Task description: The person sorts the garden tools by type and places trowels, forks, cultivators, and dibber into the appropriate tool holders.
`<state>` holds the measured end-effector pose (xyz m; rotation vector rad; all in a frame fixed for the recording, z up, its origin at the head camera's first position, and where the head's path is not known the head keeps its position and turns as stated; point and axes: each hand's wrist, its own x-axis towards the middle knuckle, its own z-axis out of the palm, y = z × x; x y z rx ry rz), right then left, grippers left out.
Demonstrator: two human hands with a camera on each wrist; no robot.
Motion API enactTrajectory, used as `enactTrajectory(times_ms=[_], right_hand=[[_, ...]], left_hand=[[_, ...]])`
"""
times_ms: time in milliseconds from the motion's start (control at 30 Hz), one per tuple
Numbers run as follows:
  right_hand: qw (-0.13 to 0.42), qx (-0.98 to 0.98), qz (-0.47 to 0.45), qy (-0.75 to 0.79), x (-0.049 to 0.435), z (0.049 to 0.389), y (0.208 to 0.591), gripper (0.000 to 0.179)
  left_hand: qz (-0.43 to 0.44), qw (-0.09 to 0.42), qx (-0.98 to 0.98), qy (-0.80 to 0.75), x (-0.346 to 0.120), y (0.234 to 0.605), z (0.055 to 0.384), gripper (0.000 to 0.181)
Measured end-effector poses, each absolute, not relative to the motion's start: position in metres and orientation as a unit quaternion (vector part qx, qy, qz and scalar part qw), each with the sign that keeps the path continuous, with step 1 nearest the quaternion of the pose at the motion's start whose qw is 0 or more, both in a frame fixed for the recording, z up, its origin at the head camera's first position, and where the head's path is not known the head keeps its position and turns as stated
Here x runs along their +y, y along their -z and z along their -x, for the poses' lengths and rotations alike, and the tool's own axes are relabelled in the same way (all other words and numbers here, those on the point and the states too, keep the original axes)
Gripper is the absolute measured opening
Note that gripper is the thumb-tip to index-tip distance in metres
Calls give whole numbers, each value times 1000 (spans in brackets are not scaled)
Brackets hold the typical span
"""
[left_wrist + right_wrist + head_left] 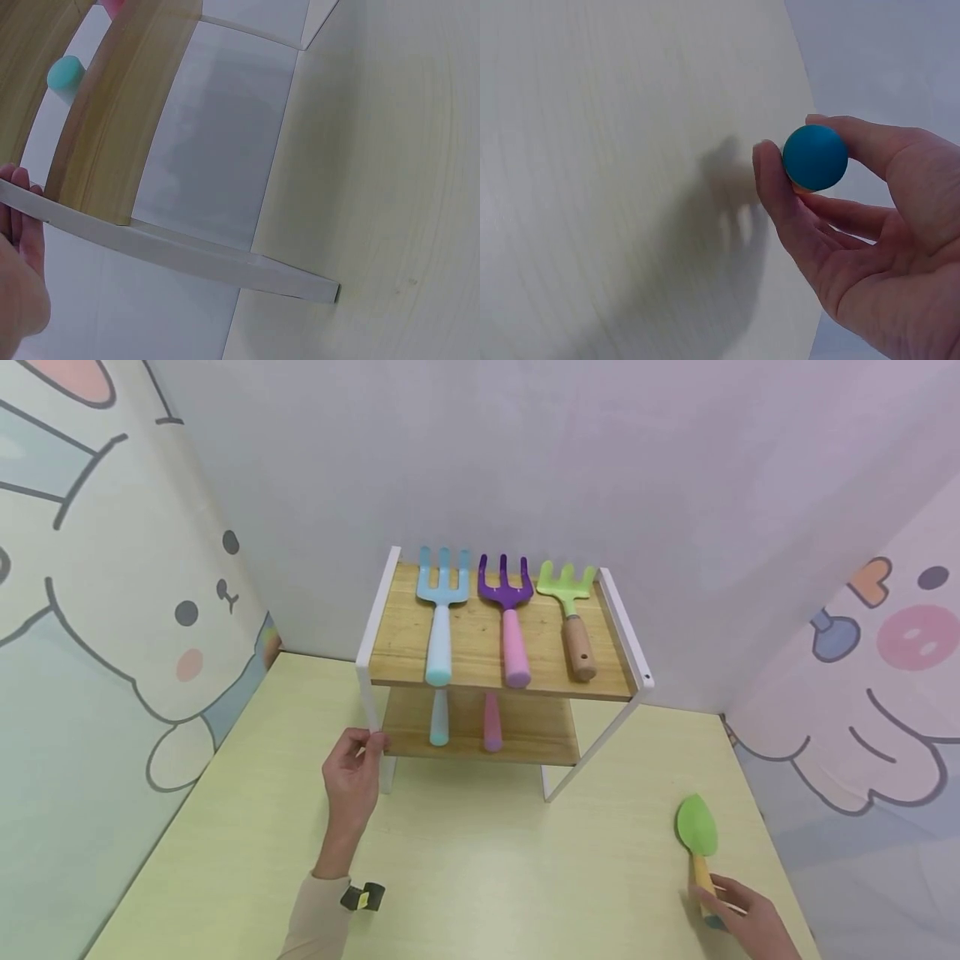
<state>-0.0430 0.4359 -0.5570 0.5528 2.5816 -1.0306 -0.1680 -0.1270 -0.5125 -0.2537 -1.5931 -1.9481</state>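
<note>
My left hand [354,777] grips the white front-left leg of a two-tier shelf [613,725], with fingertips behind the leg in the left wrist view. In my right hand [750,914], a toy trowel [697,827] is pinched by its yellow handle, its green blade pointing away from me. The right wrist view shows the handle's blue end [815,157] between thumb and fingers. Across the top board lie a blue hand fork [442,610], a purple hand fork with pink handle [512,627] and a green rake [576,627] with brown handle.
On the lower board [532,727], a light-blue handle [439,718] and a pink handle [492,722] stick out; their heads are hidden by the top board. The pale table [480,877] meets cloth walls with cartoon animals behind and on both sides.
</note>
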Motion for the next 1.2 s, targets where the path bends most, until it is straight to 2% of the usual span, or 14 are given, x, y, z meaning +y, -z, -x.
enactTrajectory(times_ms=[367,633,933,1200], right_hand=[[166,855,-247,424,429,41,553,84],[130,809,-260,510,417,32,552,72],[101,791,-249,550,395,29,534,63],[103,803,-243,534,377,26,514,72]], left_hand=[[92,301,-604,733,-128,512,167,11],[94,301,-602,733,-127,512,167,11],[91,301,-606,730,-127,512,166,11],[95,301,-606,730,-127,512,167,11]])
